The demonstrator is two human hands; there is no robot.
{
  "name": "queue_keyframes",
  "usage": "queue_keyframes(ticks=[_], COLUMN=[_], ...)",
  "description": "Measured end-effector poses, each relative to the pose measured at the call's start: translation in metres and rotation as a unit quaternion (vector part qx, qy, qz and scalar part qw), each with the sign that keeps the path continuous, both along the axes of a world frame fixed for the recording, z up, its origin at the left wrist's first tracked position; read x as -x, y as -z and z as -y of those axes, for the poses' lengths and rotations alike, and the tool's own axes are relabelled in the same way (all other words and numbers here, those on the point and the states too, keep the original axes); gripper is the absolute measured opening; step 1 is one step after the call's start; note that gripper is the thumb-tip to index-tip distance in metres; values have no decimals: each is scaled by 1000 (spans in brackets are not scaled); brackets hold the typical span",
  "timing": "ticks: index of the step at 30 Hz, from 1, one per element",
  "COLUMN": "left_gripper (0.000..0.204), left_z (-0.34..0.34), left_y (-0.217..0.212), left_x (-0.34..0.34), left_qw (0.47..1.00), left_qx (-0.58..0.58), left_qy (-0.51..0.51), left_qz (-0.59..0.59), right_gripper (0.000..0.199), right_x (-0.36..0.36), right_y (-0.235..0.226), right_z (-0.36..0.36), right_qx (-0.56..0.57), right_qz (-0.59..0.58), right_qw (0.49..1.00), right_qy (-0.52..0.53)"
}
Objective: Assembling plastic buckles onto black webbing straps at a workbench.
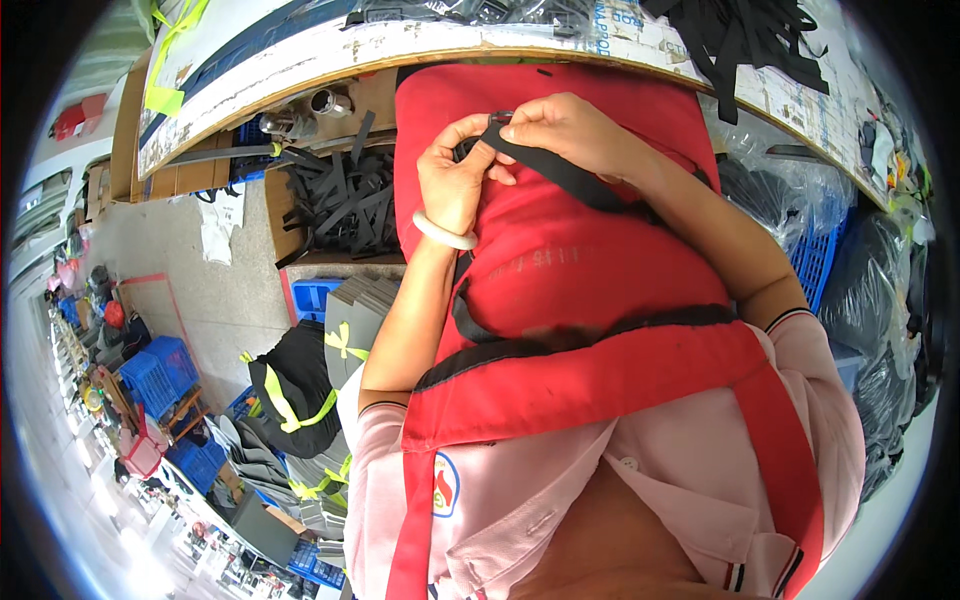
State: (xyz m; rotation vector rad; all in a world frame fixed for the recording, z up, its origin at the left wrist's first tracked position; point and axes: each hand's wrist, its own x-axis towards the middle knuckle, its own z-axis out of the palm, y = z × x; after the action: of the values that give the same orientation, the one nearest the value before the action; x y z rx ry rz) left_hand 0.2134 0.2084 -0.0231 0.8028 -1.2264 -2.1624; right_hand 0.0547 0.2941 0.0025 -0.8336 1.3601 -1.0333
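Note:
Over the red apron (600,270) on my lap, both hands meet at a black webbing strap (565,178). My left hand (455,170), with a white bangle at its wrist, pinches the strap's end next to a small dark buckle-like piece (501,117). Thumb and fingers of my right hand (570,130) close on the strap at the same spot from the other side. From there the strap runs down to the right, passing under my right forearm. How it sits in the small piece is partly hidden by my fingers.
Ahead is a worn white table edge (340,72), with a pile of black straps (745,45) hanging over it. A cardboard box of black strips (345,200) stands at my left. Tied grey bundles (355,315) lie nearer me; a blue crate (822,262) is at right.

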Motion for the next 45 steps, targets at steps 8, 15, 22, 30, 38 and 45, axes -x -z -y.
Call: queue_keyframes(ticks=[8,15,22,30,38,45], left_gripper=[17,27,38,40,21,19], left_z=[-3,-10,-10,-2,11,3], left_y=[-5,-5,-8,-2,5,-28], left_x=[1,5,3,0,-7,1], left_qw=[999,989,974,819,957,995], left_qx=[32,119,193,564,-281,-86], left_qy=[-24,-83,-115,-69,29,-41], left_qz=[13,15,12,83,-69,-17], right_gripper=[23,21,22,27,18,14], right_x=[-4,-7,-17,-2,-3,-10], right_y=[-3,-6,-10,4,3,-48], right_z=[-3,-2,4,7,-2,-6], right_qx=[-40,-32,-9,8,163,159], right_qz=[120,255,203,239,-68,-99], right_qw=[989,961,967,965,982,973], right_qy=[76,103,151,107,73,136])
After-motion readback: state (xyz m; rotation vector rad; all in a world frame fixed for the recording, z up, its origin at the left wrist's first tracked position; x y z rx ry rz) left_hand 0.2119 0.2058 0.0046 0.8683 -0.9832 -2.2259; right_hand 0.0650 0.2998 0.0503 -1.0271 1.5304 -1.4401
